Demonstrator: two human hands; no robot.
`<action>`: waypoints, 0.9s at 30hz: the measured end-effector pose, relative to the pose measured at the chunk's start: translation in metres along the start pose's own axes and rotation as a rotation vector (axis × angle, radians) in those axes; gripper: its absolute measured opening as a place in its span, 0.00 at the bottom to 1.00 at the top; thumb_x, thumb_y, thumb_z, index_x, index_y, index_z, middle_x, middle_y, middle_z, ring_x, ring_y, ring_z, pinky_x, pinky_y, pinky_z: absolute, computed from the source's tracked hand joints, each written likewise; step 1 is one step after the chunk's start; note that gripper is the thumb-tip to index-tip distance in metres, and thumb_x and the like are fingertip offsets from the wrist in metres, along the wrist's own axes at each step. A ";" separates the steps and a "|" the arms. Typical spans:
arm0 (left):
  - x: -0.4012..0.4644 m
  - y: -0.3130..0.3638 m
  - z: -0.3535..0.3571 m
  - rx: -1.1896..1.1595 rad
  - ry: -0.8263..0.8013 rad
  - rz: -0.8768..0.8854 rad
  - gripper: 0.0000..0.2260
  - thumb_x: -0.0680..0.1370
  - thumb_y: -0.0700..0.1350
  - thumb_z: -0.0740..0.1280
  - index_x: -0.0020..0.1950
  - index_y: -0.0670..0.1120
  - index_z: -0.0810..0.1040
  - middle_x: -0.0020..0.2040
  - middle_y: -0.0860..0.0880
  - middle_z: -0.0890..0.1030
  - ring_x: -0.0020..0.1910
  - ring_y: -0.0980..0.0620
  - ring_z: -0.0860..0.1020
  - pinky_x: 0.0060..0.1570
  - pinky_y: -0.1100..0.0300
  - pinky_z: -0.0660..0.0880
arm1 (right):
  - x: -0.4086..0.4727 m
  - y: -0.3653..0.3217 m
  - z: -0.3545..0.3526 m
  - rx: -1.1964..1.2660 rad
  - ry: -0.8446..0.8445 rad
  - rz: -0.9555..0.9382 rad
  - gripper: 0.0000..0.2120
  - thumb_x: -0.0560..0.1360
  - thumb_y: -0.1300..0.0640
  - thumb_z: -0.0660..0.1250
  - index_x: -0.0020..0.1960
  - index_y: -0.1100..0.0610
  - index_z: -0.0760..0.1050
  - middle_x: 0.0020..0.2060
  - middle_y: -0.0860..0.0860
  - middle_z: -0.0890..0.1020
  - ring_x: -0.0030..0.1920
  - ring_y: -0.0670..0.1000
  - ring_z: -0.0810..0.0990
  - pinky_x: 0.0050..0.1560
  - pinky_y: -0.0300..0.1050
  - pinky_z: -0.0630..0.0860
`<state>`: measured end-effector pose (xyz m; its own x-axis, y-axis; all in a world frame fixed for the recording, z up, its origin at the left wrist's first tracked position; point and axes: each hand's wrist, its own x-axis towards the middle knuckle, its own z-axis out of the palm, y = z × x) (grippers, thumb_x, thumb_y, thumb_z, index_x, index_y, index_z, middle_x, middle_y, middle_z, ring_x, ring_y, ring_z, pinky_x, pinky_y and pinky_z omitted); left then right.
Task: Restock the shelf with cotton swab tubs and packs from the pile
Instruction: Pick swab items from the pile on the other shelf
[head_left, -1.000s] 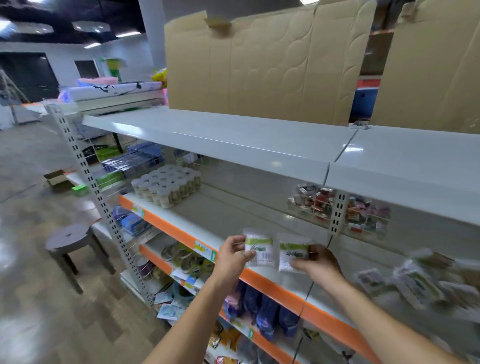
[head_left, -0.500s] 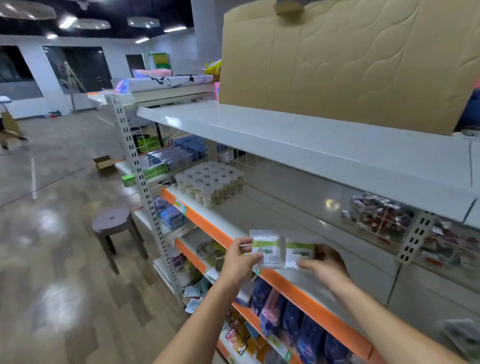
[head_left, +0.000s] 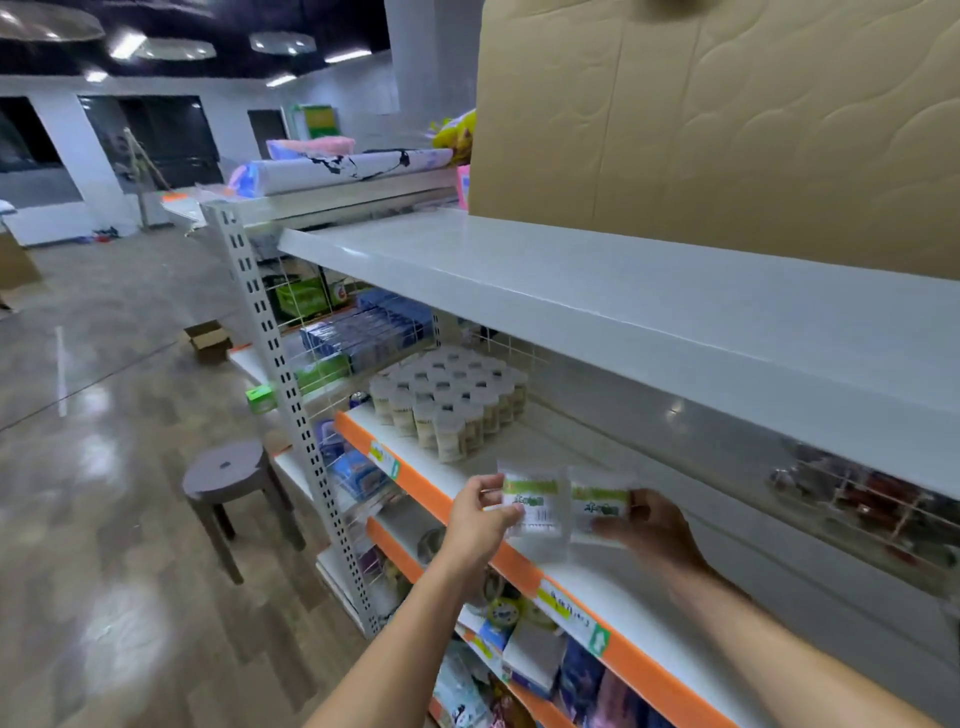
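The white shelf (head_left: 524, 457) has an orange front edge (head_left: 441, 499) that runs from the upper left down to the lower right, and most of its top from the middle to the right is bare. A wide white board (head_left: 623, 306) hangs above it, so the gap to reach into is low. At the left end of the shelf, a block of cotton swab tubs (head_left: 447, 400) stands packed close together, next to a thin wire divider (head_left: 511, 345). A grey upright post with slots (head_left: 280, 374) holds up the left side. On the shiny floor (head_left: 104, 519) in front of the post sits a round brown stool (head_left: 228, 475), and farther back lies a small open cardboard box (head_left: 208, 338). Big tan cardboard sheets (head_left: 727, 119) stand on the top board. The left hand (head_left: 480, 519) pinches a small clear swab pack with a green label (head_left: 532, 501) by its left side. The right hand (head_left: 649, 525) grips a second pack (head_left: 597, 506) of the same kind, with its fingers curled round the pack's right edge. The two packs are side by side, nearly touching, right above the orange edge and a little way to the right of the tubs. The right hand looks a bit blurry.
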<state>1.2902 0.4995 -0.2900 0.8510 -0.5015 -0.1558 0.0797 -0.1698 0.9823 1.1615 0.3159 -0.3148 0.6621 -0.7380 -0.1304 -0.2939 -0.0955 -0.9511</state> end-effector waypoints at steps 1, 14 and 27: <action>0.011 0.002 -0.002 0.014 -0.004 0.012 0.20 0.76 0.36 0.72 0.66 0.44 0.72 0.55 0.48 0.77 0.51 0.51 0.78 0.39 0.69 0.75 | 0.007 -0.004 0.003 0.000 0.010 -0.011 0.20 0.61 0.60 0.83 0.50 0.59 0.81 0.42 0.53 0.86 0.44 0.54 0.85 0.47 0.50 0.80; 0.126 0.008 0.012 0.206 -0.106 0.079 0.12 0.78 0.36 0.67 0.61 0.40 0.75 0.51 0.45 0.79 0.49 0.50 0.77 0.45 0.63 0.73 | 0.068 -0.028 0.019 -0.076 0.186 -0.021 0.12 0.64 0.61 0.81 0.46 0.56 0.83 0.39 0.51 0.86 0.41 0.50 0.85 0.38 0.41 0.75; 0.235 -0.007 0.053 0.349 -0.259 0.308 0.05 0.77 0.36 0.66 0.51 0.45 0.75 0.42 0.50 0.76 0.40 0.52 0.74 0.34 0.63 0.69 | 0.089 -0.019 0.036 0.001 0.499 0.012 0.14 0.64 0.60 0.81 0.43 0.51 0.78 0.40 0.46 0.84 0.40 0.44 0.82 0.36 0.40 0.73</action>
<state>1.4620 0.3380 -0.3394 0.6482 -0.7583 0.0700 -0.3687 -0.2321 0.9001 1.2509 0.2760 -0.3189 0.2484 -0.9686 0.0085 -0.2983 -0.0848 -0.9507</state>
